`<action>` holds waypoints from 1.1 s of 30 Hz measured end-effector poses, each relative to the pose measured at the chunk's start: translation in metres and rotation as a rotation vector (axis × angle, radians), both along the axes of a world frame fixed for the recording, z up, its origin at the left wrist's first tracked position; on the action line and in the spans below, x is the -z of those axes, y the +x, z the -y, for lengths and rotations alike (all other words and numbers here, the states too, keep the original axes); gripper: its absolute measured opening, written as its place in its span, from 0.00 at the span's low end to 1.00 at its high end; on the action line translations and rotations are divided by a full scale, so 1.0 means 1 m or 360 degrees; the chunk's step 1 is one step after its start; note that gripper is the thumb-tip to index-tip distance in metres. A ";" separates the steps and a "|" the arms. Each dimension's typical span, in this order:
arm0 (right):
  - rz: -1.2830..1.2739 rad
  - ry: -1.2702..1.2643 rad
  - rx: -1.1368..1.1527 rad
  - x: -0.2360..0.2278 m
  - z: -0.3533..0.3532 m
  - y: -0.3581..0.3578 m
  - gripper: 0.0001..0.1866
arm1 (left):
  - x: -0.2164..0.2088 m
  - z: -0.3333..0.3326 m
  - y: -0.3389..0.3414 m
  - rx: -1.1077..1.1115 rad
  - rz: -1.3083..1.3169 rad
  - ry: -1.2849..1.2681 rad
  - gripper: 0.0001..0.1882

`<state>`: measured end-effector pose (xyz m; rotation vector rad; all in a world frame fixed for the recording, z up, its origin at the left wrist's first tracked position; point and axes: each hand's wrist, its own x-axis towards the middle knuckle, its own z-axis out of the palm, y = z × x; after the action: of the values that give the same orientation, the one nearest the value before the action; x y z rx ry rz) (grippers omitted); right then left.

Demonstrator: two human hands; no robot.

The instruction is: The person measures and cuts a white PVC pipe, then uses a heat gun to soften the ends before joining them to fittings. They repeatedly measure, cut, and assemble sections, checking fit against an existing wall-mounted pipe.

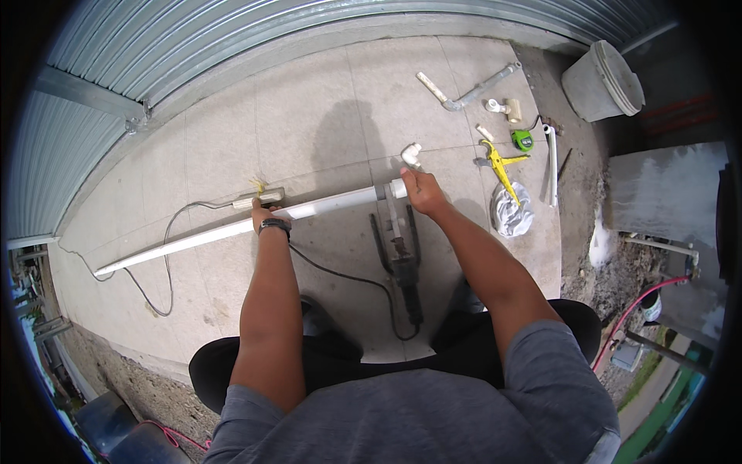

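Observation:
My left hand (265, 214) is closed around a long white plastic pipe (332, 204), which slants down to the far left. At the pipe's right end is a grey collar on the head of a corded pipe-welding iron (404, 272). The iron's dark handle points toward me, and it sits in a dark metal stand (416, 232). On the collar's other side, my right hand (424, 193) grips a short white pipe fitting (398, 189). Its fingers partly cover the fitting, so I cannot tell how deep it sits. A loose white elbow (412, 155) lies just beyond.
A power strip (269, 195) with a black cord lies beside my left hand. To the right are a yellow pipe cutter (502, 168), green tape measure (522, 140), white plastic bag (512, 210) and bent pipe (456, 102). A bucket (599, 83) stands far right; corrugated metal (232, 50) borders the slab.

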<state>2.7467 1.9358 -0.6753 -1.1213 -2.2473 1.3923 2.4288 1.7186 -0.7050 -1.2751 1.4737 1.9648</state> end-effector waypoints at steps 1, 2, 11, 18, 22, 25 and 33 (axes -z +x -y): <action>0.0027 -0.0015 0.0022 0.001 0.001 0.000 0.32 | -0.001 -0.001 0.005 0.0037 -0.0010 -0.0048 0.23; -0.0005 0.0056 0.0025 0.002 0.001 -0.001 0.32 | -0.003 -0.004 0.009 0.0052 -0.0017 -0.0097 0.22; 0.0157 0.0059 0.0150 0.011 0.003 -0.004 0.33 | 0.000 0.001 0.012 0.0004 -0.0145 -0.0044 0.19; 0.0424 -0.0157 0.0164 0.018 -0.004 -0.004 0.36 | 0.019 0.004 0.006 -0.0013 -0.0141 0.0023 0.09; 0.0521 -0.0181 0.0216 0.016 -0.006 -0.008 0.35 | 0.013 0.004 0.007 0.0028 -0.0183 0.0070 0.09; 0.0602 -0.0400 0.0143 0.008 -0.011 -0.012 0.32 | 0.006 0.003 0.010 -0.0016 -0.0166 0.0118 0.09; 0.0645 -0.0801 0.0248 -0.021 -0.010 -0.018 0.26 | -0.002 0.002 0.015 -0.0006 -0.0188 0.0250 0.09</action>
<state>2.7292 1.9457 -0.6543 -1.8420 -2.0339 1.8578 2.4438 1.7162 -0.7031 -1.1136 1.3387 2.1443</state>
